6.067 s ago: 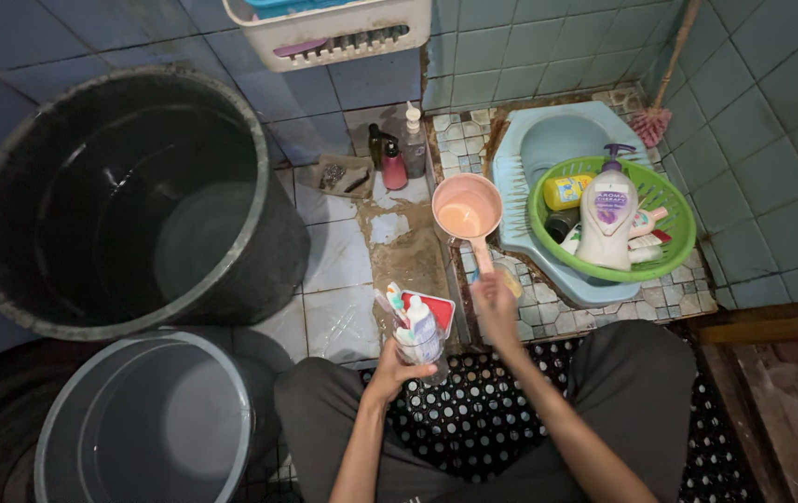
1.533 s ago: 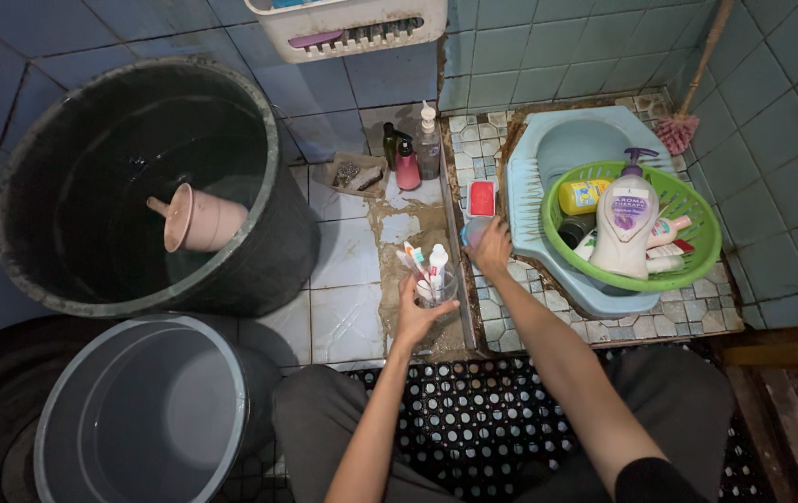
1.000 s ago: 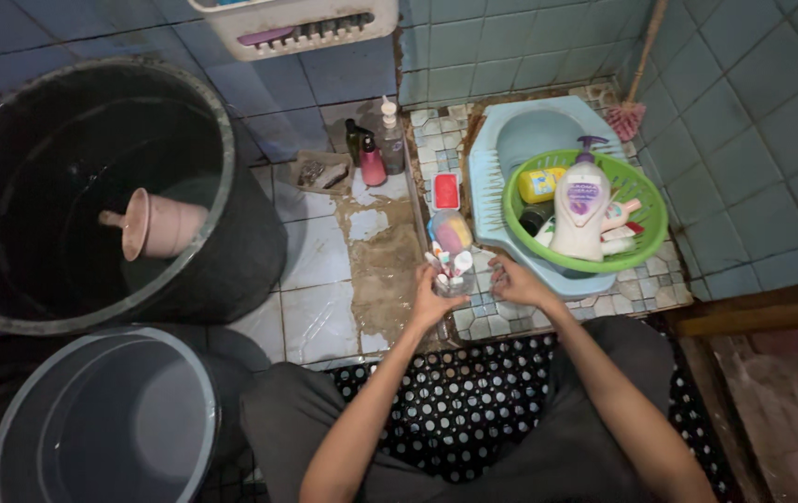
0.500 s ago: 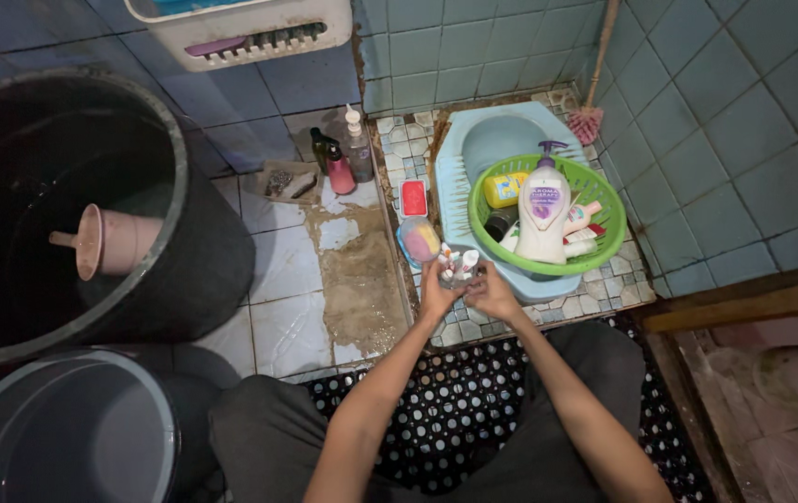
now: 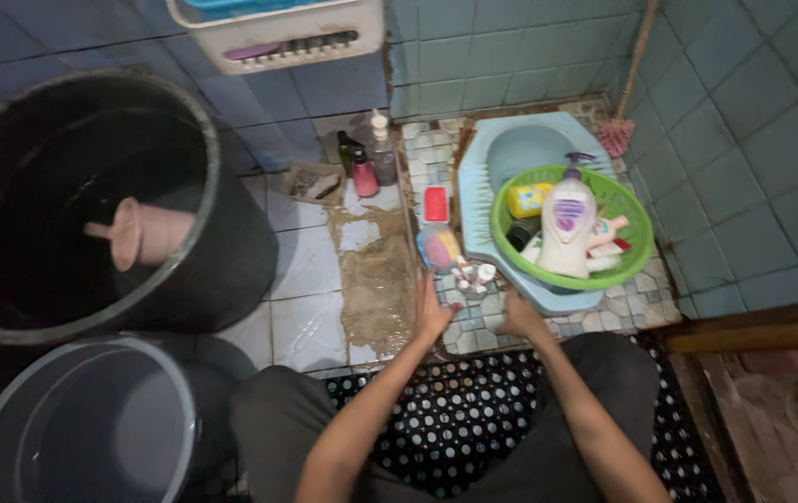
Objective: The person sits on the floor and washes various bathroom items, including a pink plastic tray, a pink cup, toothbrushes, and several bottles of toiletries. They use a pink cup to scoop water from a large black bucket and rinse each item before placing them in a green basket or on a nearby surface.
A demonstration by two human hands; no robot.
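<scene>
A small holder of toothbrushes and tubes (image 5: 470, 275) stands on the mosaic-tiled step (image 5: 473, 331) beside the blue squat toilet (image 5: 522, 149). My left hand (image 5: 432, 312) is just below and left of it, fingers apart, holding nothing. Lower right of the holder, my right hand (image 5: 516, 317) rests low over the step, also holding nothing. A round multicoloured container (image 5: 441, 247) lies just behind the holder, and a red soap box (image 5: 435, 203) sits farther back.
A green basket (image 5: 636, 224) with a white pump bottle (image 5: 566, 224) sits on the toilet. Left stands a black barrel (image 5: 231, 251) with a pink dipper (image 5: 143, 233) inside, and a grey bucket (image 5: 73, 419) below. Bottles (image 5: 371, 160) line the wall; a dotted black mat (image 5: 473, 410) lies underfoot.
I put the pink dipper into the barrel, then carried the toothbrush holder right with both hands. It now stands on the step and both hands have let go.
</scene>
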